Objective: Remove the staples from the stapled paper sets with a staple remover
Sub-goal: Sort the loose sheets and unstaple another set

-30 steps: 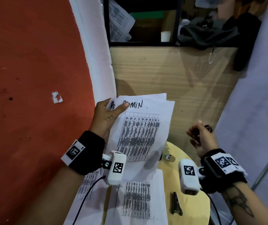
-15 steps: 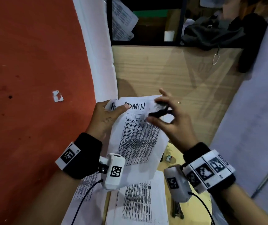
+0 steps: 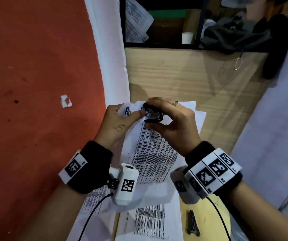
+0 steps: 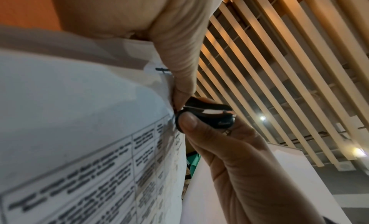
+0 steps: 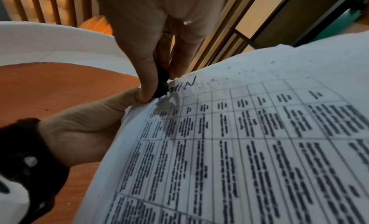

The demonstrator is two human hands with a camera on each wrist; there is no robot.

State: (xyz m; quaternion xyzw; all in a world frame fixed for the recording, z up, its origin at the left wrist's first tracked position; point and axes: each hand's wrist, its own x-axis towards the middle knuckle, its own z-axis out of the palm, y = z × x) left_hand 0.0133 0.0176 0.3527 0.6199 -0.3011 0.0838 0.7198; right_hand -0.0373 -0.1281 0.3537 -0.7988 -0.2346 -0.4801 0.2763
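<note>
Since a second ago my right hand (image 3: 176, 124) has swung in from out at the right, above the round table, to the top left corner of the paper set (image 3: 154, 153), and it now sits thumb to thumb with my left hand (image 3: 117, 122). Nearest me, loose printed sheets (image 3: 150, 221) lie on the yellow table (image 3: 207, 221) beside a dark metal tool (image 3: 193, 223), as they did before. Above them I hold the stapled set up off the table: my left thumb and curled fingers pinch its top left corner, the same hold as earlier. My right thumb and fingers are closed around the black staple remover (image 3: 152, 114), whose tip touches the sheet at that corner, just beside my left thumb; whether it has caught a staple I cannot tell. Handwriting runs along the top of the page: "A" shows by my left thumb, and "MIN" reads in the right wrist view; the table text below is too blurred to read. Farther off stand a wooden panel (image 3: 183, 75), and a shelf with a white cup (image 3: 187, 38).
</note>
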